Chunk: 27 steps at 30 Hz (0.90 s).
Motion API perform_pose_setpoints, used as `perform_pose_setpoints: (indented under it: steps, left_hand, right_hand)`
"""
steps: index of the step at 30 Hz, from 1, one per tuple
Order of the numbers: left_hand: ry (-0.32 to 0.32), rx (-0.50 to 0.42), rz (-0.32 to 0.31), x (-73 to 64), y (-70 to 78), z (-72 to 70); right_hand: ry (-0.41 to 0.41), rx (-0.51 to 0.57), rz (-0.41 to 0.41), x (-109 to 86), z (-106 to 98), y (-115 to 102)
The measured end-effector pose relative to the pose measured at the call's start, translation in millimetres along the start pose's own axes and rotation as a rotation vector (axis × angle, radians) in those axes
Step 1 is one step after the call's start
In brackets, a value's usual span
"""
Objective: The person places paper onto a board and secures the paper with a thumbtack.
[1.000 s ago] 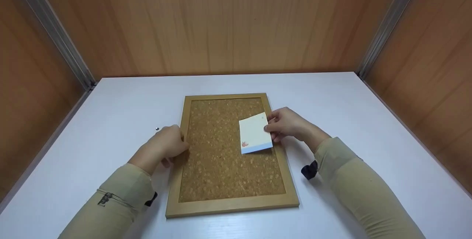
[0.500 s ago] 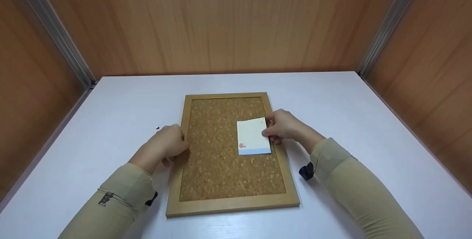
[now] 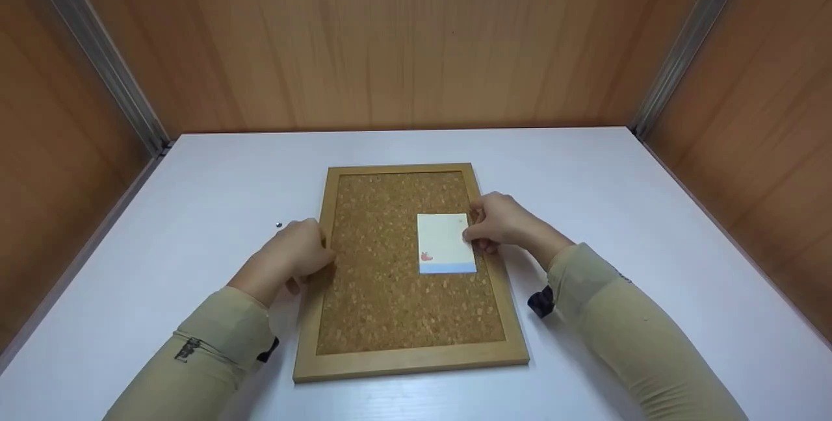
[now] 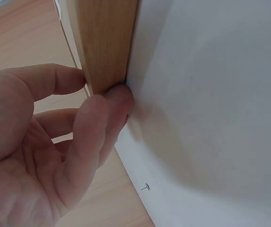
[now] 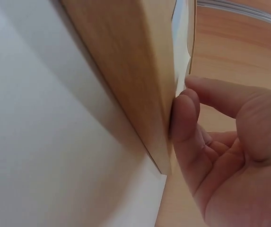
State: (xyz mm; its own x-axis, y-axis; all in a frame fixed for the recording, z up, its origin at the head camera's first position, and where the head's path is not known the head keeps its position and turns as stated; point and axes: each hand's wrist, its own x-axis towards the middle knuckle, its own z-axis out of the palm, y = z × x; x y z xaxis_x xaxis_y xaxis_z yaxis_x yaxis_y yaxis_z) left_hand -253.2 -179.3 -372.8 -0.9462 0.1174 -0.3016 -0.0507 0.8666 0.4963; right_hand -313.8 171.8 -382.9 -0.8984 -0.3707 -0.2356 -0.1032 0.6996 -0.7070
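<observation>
A cork board point(image 3: 390, 304) with a wooden frame lies flat on the white table. My left hand point(image 3: 296, 252) grips its left frame edge. In the left wrist view the thumb is at the top of the frame point(image 4: 104, 42) and fingertips touch its side near the table. A cream note paper point(image 3: 445, 242) with a blue lower strip and a small red drawing lies over the cork's right part. My right hand point(image 3: 504, 221) pinches the paper's right edge between thumb and fingers. In the right wrist view those fingers point(image 5: 185, 116) rest against the frame's side.
A small metal thumbtack point(image 3: 279, 225) lies on the table point(image 3: 559, 167) just beyond the left hand, its point visible in the left wrist view. Wooden panels point(image 3: 416, 38) stand behind the table and along both sides.
The right hand has lowered the note paper and shifted it slightly left and toward me, so it now lies straighter and flatter over the cork. The left hand has stayed on the frame.
</observation>
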Motion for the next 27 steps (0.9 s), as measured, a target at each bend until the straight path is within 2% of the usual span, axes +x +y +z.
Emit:
perform_pose_setpoints:
  steps: [4,8,12,16,27]
  left_hand:
    - [0.003,0.0,-0.004,0.5,-0.3,0.6]
    - [0.01,-0.003,-0.016,1.7,-0.6,1.4]
    - [0.01,-0.005,-0.018,3.2,-1.4,2.0]
    - [0.003,-0.002,-0.011,3.9,-2.1,1.8]
    - [-0.008,0.0,0.0,2.1,-1.2,0.7]
  right_hand:
    - [0.04,-0.048,-0.03,-4.7,-8.2,-2.4]
    - [0.113,-0.155,-0.102,-10.6,-17.8,-6.0]
    - [0.136,-0.221,-0.179,-17.3,-26.7,-7.7]
    - [0.11,-0.288,-0.233,-23.3,-33.0,-6.6]
    - [-0.012,-0.387,-0.208,-32.5,-25.8,0.9]
